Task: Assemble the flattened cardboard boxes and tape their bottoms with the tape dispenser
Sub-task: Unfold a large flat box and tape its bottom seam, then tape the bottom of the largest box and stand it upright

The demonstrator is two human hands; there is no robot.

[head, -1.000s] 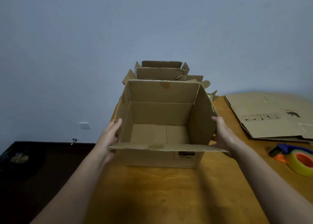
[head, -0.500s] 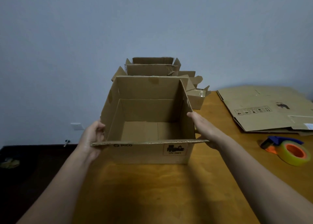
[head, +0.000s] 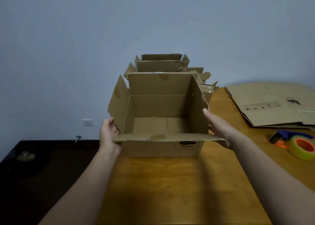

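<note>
Open box (head: 153,149) stands upright near the left edge of the desk (head: 170,187), mouth up, its four top flaps splayed outward; the front flap juts toward the person with a scrap of old tape on it. The floor of the box shows a centre seam, closed. Whether the underside is taped cannot be seen from here. Behind it, against the wall, is a stack of assembled boxes (head: 162,66). The flattened boxes (head: 265,103) lie well apart at the right rear of the desk, and the tape dispenser (head: 296,144) sits near the right edge with a yellow-green roll on an orange hub. Handling judgement: empty corrugated card, light, fairly stiff in the walls but floppy at the flaps and creases. It is best taken by the two opposite side walls low down, not by the flaps, which would fold. Left hand (head: 109,132) rests on the outside of the left wall just under the left flap, fingers loosely extended against the card, thumb up, nothing pinched. Right hand (head: 219,131) lies flat on the outside of the right wall, fingers straight, thumb tip touching the edge of the right flap. Both hands bracket the box, pressing inward rather than gripping. Likely step: carrying or setting the squared box in place.
</note>
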